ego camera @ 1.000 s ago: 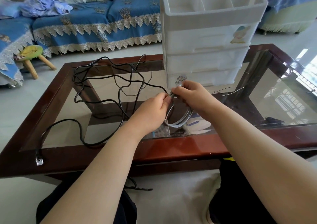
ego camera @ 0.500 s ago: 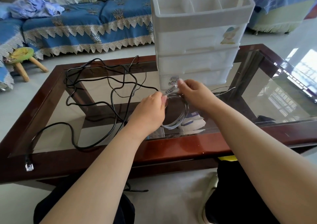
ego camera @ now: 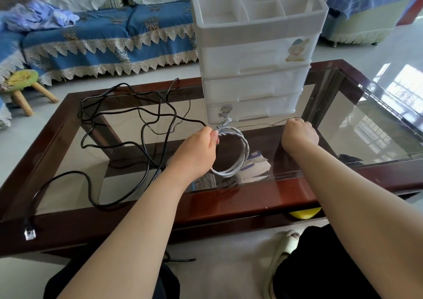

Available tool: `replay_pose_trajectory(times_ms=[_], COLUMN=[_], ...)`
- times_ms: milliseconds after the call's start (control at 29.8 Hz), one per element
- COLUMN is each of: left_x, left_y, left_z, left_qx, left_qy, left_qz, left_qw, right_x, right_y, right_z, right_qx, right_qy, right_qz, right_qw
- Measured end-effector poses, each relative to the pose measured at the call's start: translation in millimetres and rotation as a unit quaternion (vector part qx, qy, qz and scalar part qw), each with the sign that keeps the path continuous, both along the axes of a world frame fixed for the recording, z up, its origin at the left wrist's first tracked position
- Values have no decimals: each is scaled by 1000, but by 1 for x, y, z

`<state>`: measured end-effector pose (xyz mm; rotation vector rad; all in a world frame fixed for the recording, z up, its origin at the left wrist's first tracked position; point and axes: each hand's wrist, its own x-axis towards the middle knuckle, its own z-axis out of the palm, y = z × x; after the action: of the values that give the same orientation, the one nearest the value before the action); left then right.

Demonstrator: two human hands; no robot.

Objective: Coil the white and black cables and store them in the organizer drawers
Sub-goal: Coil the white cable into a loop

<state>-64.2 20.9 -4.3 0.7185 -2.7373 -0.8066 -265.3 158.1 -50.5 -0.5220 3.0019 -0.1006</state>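
White cable (ego camera: 238,154), coiled into a loop, hangs over the glass bench (ego camera: 297,191) from the left hand (ego camera: 196,150), whose fingers pinch it (plug end up). Right hand (ego camera: 298,135) fingers curl around a thin black wire (ego camera: 263,124) before the organizer drawers (ego camera: 251,88).

I am seated in a home living room: blue lace-trimmed sofa (ego camera: 109,44), glass-topped wooden coffee table (ego camera: 229,205), small wooden stool (ego camera: 21,85), tiled floor (ego camera: 366,56).

Bright daylight, window glare on glass tabletop (ego camera: 377,124).
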Motion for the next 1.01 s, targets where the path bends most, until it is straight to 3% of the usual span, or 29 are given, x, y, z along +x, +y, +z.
replay_pose_trajectory(times_ms=[67, 235, 335, 436, 503, 537, 704, 1006], left_x=[-2, -4, -4, -5, -4, -3, 6, 12], left_y=[0, -2, -2, -2, -1, 0, 0, 1], left_z=[-1, -1, 0, 1, 3, 4, 7, 11], left_qx=[-2, -5, 8, 47, 100, 127, 213, 163], left_qy=[-3, -7, -26, -63, -63, -56, -43, -46], left_qz=[0, 2, 11, -4, -26, -32, -63, -116], left_qw=[1000, 1000, 1000, 997, 993, 990, 974, 979], right_x=[3, 19, 35, 49, 62, 68, 91, 107], right_y=[-1, -7, -15, -14, -12, -14, -35, -41], right_z=[5, 9, 29, 63, 78, 81, 76, 71], right_qx=[12, 26, -114, -364, -451, -460, -381, -392], right_qy=[-39, -128, -183, -241, -257, -246, -116, -136], right_qz=[-12, 66, 107, 143, 192, 221, 295, 323], right_qw=[999, 989, 971, 888, 833, 824, 869, 851])
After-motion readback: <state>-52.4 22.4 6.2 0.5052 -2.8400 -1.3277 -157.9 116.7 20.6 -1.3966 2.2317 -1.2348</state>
